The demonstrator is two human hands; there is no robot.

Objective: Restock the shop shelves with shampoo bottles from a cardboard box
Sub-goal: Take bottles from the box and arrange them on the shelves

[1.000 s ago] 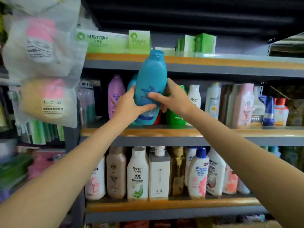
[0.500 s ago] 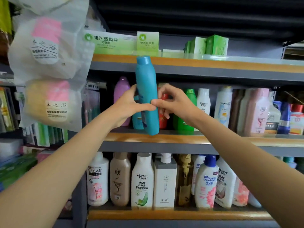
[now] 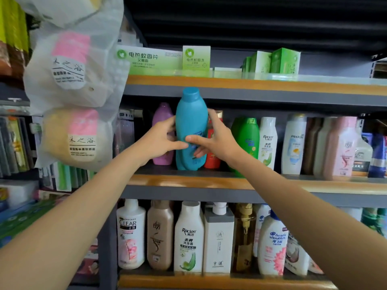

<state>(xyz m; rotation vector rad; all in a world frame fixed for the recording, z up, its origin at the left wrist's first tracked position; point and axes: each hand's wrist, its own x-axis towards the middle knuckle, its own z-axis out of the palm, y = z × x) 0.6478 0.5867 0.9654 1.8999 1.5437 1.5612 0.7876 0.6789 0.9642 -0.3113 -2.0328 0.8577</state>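
Teal bottle (image 3: 191,126) now face-forward on the middle shelf (image 3: 188,181), left hand (image 3: 161,141) and right hand (image 3: 215,139) both clasped round it

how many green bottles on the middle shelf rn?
1. The green bottle stands on the middle shelf, right of the red bottle and left of the white Raclen bottle. The right hand and forearm cover part of it; more may be hidden behind.

Shop — stocked shampoo shelves (image 3: 188,181)
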